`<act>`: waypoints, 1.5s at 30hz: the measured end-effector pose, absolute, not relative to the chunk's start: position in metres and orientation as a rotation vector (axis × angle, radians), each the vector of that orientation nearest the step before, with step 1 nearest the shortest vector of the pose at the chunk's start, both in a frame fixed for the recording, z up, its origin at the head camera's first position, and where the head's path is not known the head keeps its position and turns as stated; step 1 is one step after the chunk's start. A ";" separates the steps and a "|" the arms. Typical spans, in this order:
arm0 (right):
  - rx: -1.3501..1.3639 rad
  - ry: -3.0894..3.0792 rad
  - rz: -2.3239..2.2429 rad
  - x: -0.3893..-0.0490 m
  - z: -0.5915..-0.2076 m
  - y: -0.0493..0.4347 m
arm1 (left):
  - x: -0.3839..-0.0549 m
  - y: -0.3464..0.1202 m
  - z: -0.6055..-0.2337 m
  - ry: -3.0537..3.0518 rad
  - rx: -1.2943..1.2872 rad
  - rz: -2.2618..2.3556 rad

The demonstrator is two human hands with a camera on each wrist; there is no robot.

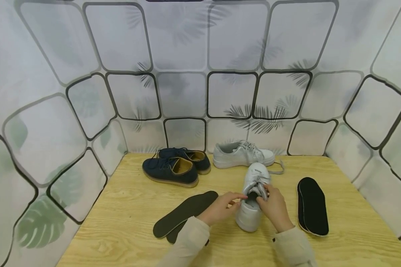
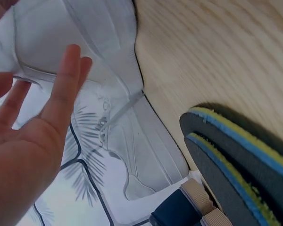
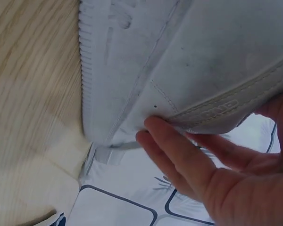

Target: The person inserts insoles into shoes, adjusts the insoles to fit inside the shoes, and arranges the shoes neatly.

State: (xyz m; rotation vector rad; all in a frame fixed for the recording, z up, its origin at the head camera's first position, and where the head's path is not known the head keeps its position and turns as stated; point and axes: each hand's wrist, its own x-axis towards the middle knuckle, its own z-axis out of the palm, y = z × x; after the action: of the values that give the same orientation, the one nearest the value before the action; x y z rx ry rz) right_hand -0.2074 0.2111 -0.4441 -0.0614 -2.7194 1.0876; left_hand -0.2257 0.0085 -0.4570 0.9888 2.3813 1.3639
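A white lace-up sneaker (image 1: 248, 218) stands on the table between both hands, toe pointing away and heel nearest me. My right hand (image 1: 274, 204) pinches the right side of its opening, thumb inside and fingers along the outer wall. At the left collar, my left hand (image 1: 221, 208) holds the edge; in the left wrist view two longer fingers (image 2: 68, 70) lie against the sneaker's side. Something dark shows inside the opening, near the tongue, partly hidden by the hands. Beside the left forearm lies a pair of dark grey insoles (image 1: 187, 213), overlapping, with yellow and blue layered edges.
A second white sneaker (image 1: 234, 157) stands sideways behind, one lace trailing right. Two navy lace-up shoes (image 1: 162, 172) with tan soles sit at the back left. Black insoles (image 1: 314, 207) lie stacked on the right. A patterned curtain (image 1: 183, 96) encloses the wooden table (image 1: 113, 222).
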 end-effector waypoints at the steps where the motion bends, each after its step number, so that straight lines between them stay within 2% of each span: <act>1: -0.046 -2.723 1.104 -0.207 -0.445 0.213 | -0.225 0.009 -0.458 2.368 0.996 1.350; 21: 0.111 -2.762 1.225 -0.213 -0.448 0.240 | -0.219 0.022 -0.458 2.344 1.083 1.223; 45: 0.019 -2.786 1.178 -0.200 -0.442 0.238 | -0.213 0.025 -0.455 2.383 1.161 1.161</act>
State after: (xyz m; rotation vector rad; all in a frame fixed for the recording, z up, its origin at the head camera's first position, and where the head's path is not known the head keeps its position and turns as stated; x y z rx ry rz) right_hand -0.1997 0.2379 -0.4424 0.0190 -2.7859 1.1784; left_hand -0.2127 0.0247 -0.4551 1.1612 2.3832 1.1612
